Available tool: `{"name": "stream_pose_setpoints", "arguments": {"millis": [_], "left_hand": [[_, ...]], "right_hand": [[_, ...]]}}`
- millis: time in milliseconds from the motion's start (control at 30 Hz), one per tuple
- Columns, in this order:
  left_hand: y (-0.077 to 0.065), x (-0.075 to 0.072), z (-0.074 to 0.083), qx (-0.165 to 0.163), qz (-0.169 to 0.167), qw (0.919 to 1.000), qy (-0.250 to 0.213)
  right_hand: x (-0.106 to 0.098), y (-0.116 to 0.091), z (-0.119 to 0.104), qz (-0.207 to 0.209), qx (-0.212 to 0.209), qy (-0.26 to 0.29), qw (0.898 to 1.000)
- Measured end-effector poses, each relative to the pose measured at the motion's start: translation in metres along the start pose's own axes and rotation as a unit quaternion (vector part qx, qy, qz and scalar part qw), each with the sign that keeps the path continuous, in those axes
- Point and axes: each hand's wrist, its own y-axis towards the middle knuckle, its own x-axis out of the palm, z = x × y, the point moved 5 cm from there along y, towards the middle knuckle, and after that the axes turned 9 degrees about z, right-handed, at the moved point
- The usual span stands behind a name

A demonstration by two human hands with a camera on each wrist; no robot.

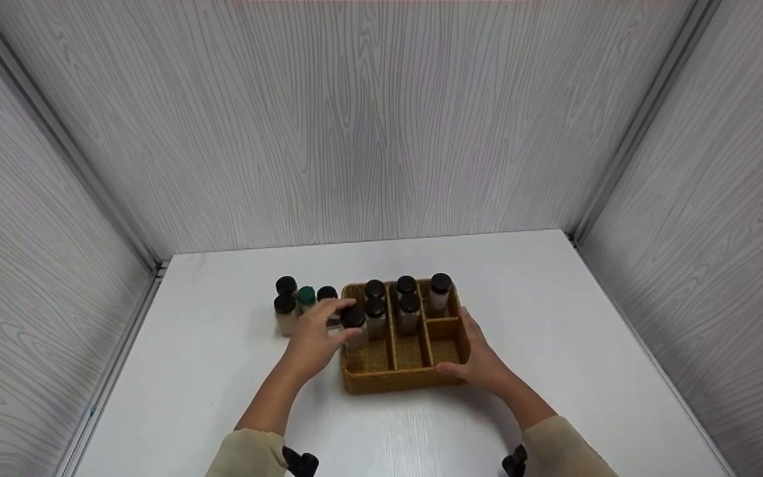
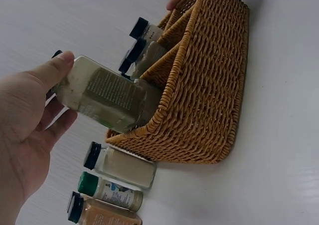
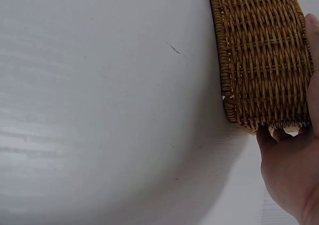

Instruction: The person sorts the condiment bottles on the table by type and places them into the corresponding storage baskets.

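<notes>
My left hand [image 1: 312, 341] pinches a spice jar with a black lid, thumb on one side and fingers on the other. Greenish-grey powder fills this jar [image 2: 107, 93], and its lower end dips past the rim of the wicker basket [image 1: 401, 381] at the left compartment. At the basket's right front corner, my right hand [image 1: 484, 364] grips the side, thumb at the front rim. Several black-lidded jars [image 1: 409, 311] stand inside: two in the left compartment, two in the middle, one in the back right. The front right compartment shows its woven floor.
Left of the basket, several jars stand on the white table [image 1: 176, 371]: a green-capped one [image 1: 306, 296] among black-lidded ones [image 1: 285, 315]. Grey wood-grain panels [image 1: 355, 132] enclose the table at the back and both sides.
</notes>
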Motion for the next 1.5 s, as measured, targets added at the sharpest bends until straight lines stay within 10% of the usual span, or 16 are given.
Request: {"name": "stream_pose_setpoints", "arguments": {"millis": [1500], "left_hand": [[-0.001, 0.054, -0.026, -0.015, -0.045, 0.9989, -0.003]], "right_hand": [[0.001, -0.003, 0.001, -0.006, 0.014, 0.001, 1.000]]}}
